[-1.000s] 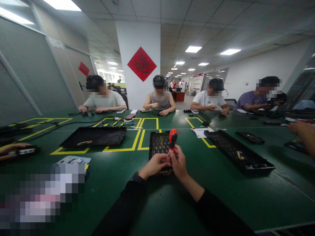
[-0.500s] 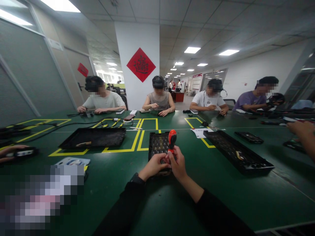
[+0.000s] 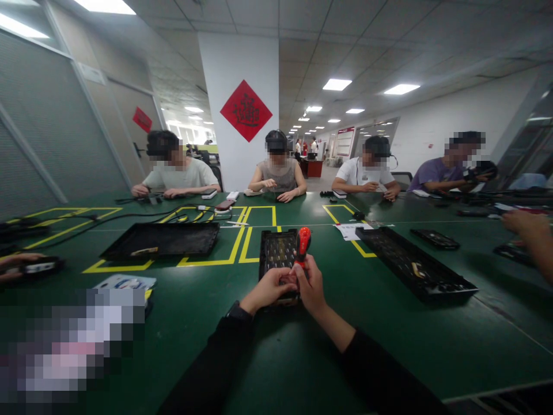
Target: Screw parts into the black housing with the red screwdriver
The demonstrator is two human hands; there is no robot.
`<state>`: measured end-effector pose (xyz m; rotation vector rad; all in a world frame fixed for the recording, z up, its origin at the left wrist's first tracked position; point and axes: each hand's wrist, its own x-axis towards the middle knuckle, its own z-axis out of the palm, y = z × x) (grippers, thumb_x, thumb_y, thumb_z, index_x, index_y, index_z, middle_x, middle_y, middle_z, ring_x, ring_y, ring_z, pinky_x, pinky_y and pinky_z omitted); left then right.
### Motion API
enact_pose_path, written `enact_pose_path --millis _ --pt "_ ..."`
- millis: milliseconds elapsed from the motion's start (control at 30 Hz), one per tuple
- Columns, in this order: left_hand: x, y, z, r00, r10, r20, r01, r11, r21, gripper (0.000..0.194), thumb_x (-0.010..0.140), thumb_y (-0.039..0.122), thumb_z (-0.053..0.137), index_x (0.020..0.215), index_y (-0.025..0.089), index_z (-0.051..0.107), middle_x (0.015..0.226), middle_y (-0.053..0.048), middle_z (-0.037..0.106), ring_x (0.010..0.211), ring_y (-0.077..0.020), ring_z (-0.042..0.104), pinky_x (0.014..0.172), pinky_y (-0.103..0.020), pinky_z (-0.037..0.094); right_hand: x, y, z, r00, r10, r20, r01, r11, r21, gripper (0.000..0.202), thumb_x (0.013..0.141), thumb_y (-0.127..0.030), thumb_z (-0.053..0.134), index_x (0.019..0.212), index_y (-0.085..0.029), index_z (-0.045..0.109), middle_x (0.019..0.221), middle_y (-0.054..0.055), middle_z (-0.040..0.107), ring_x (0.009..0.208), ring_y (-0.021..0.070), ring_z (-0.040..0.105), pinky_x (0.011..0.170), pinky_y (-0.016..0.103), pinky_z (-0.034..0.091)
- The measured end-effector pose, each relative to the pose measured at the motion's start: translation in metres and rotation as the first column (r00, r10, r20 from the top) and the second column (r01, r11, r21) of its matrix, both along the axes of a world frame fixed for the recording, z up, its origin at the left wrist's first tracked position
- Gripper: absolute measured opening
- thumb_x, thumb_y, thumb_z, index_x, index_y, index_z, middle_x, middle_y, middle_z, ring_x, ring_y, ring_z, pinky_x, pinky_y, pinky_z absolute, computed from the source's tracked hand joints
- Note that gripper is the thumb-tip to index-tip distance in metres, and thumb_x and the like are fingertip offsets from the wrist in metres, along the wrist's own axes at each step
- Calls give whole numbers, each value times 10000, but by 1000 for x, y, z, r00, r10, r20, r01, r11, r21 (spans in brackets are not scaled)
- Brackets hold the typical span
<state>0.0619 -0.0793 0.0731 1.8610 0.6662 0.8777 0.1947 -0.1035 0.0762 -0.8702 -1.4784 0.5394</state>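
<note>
My right hand (image 3: 311,287) is wrapped round the lower part of a screwdriver (image 3: 303,240), whose red and black handle points upward. Beside it, my left hand (image 3: 273,288) is closed, thumb and fingertips meeting the right hand's fingers. Whatever the left fingertips pinch is too small or hidden to make out. Both hands are over a black tray (image 3: 277,246) that has rows of small bright metal pieces. The screwdriver's tip and the near part of the tray are hidden behind my fingers.
A large black tray (image 3: 162,241) lies to the left, another long black tray (image 3: 415,262) to the right. A black panel (image 3: 434,238) is beyond that. Cables (image 3: 116,216) run across the green table. Several people sit opposite; other people's hands (image 3: 529,230) reach in at both sides.
The view has shifted slightly. My hands and the screwdriver keep nearly the same place over the tray.
</note>
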Motion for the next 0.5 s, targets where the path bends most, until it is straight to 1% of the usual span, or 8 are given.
enact_pose_path --millis 200,300,367,400,467,500 --pt "0 4 -5 998 61 -15 -61 997 54 194 698 261 635 807 107 592 742 -23 614 671 -122 544 656 -246 440 -1 -1 -1 1000 13 16 -13 1000 2 264 875 -305 409 1095 -172 465 891 30 601 744 133 552 699 257 431" --pt "1 5 -6 997 82 -16 -80 995 66 216 688 279 644 808 111 581 726 -14 596 650 -114 523 634 -242 430 -1 1 5 998 -20 52 20 1000 9 291 862 -316 417 1108 -166 462 941 45 588 772 137 546 711 259 432" --pt "0 5 -4 994 109 -31 -106 991 80 229 676 303 654 779 116 570 698 -3 578 632 -108 507 615 -234 417 2 3 19 991 -81 102 80 997 14 326 850 -329 429 1127 -159 457 965 56 576 774 138 538 696 254 432" --pt "0 4 -3 992 122 -42 -118 989 89 235 672 316 657 764 120 563 685 3 569 626 -106 500 607 -229 410 4 4 29 982 -129 138 127 992 23 347 842 -342 439 1135 -157 454 973 59 570 765 137 534 684 251 431" --pt "-1 3 -1 989 136 -63 -129 986 103 246 672 340 655 745 128 552 670 14 553 620 -102 489 595 -222 399 9 5 56 943 -223 248 212 975 71 383 827 -382 463 1144 -167 454 973 52 564 740 130 524 677 244 421" --pt "-1 2 -1 988 138 -70 -130 986 108 249 675 348 651 742 131 548 668 18 546 620 -100 486 593 -220 396 11 6 72 910 -263 320 244 965 99 402 823 -409 466 1151 -175 452 964 45 567 733 128 525 682 244 414"
